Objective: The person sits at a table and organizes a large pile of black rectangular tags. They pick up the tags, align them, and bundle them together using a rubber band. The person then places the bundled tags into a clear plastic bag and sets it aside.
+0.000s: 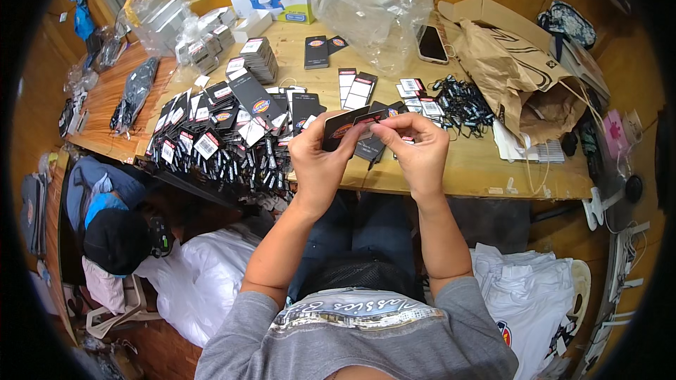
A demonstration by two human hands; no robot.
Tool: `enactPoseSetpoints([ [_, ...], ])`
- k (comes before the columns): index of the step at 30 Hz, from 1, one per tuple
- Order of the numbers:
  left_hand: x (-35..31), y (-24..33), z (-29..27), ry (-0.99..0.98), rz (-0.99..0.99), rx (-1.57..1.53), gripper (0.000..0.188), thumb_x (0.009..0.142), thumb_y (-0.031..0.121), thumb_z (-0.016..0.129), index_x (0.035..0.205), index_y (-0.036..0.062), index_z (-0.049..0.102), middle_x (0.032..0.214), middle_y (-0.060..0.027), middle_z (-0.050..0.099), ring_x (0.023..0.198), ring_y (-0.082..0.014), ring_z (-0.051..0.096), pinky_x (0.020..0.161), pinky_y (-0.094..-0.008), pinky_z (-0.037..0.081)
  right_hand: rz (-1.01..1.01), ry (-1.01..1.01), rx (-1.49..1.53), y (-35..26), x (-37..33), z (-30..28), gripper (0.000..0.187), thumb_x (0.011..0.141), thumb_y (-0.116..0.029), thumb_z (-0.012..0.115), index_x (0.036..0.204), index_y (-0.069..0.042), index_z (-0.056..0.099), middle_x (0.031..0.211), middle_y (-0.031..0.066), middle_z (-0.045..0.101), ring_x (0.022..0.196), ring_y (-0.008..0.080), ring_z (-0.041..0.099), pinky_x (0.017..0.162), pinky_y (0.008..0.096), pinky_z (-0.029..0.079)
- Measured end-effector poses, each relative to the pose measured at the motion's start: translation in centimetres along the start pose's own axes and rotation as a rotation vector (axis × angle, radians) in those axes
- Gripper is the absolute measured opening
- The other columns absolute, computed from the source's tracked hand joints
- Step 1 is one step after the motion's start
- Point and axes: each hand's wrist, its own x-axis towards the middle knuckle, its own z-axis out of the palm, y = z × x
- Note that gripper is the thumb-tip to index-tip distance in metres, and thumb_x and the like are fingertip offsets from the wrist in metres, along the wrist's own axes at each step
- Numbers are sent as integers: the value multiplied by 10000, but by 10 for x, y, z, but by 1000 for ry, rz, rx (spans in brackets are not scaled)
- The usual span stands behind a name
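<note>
Above the table's front edge, my left hand (318,162) is closed around black hang tags (339,127) with a coloured emblem. My right hand (421,151) pinches at the right end of these tags; its thumb and forefinger meet there, and what is between them is too small to make out. Just below the fingers lie more dark tags (369,148). To the left spreads a large heap of hang tags with black strings (211,134), some hanging over the edge. On the right lies a tangle of black strings (461,105) beside several white-and-red label tags (415,95).
Behind the heap stands a stack of tags (258,62), with black tags (316,53) nearby. Farther back are a printed box (271,1) and a clear plastic bag (373,21). A phone (432,43) and brown paper bag (524,63) sit right. White garments (524,292) lie below.
</note>
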Motion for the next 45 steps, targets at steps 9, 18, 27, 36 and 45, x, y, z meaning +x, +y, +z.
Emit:
enactPoseSetpoints([
  [9, -2, -2, 0, 6, 62, 45, 197, 656, -35, 603, 850, -19, 570, 730, -86, 605, 654, -111, 580, 582, -204, 449, 86, -48, 129, 2, -1, -1, 41, 690, -25, 586, 698, 4, 558, 639, 5, 548, 558, 33, 474, 527, 167, 388],
  [18, 2, -1, 1, -92, 368, 211, 256, 619, -65, 584, 862, 16, 569, 762, -111, 584, 667, -198, 582, 562, -252, 458, 137, -120, 140, 2, 3, -4, 52, 659, 7, 564, 648, -7, 515, 606, -6, 526, 534, 29, 461, 511, 165, 382],
  [27, 5, -1, -2, -226, 599, 446, 297, 589, -88, 553, 868, 11, 561, 778, -125, 576, 668, -235, 573, 569, -284, 457, 300, -232, 409, 8, 10, -15, 56, 661, 48, 535, 686, 5, 509, 617, 10, 526, 559, 39, 482, 509, 163, 391],
  [36, 1, -7, 0, -170, 3, 15, 222, 731, -59, 494, 951, -34, 509, 778, -125, 599, 684, -135, 589, 585, -228, 458, -193, 50, -170, 5, 4, -12, 55, 662, 25, 564, 655, 20, 510, 615, 44, 535, 542, 88, 519, 513, 193, 407],
  [45, 0, 4, 1, -182, 266, 189, 293, 665, -107, 519, 936, 5, 536, 794, -139, 587, 700, -193, 596, 585, -246, 460, -240, -18, -292, -16, 3, -9, 90, 624, 35, 573, 627, 25, 483, 579, 69, 530, 517, 125, 531, 491, 223, 421],
])
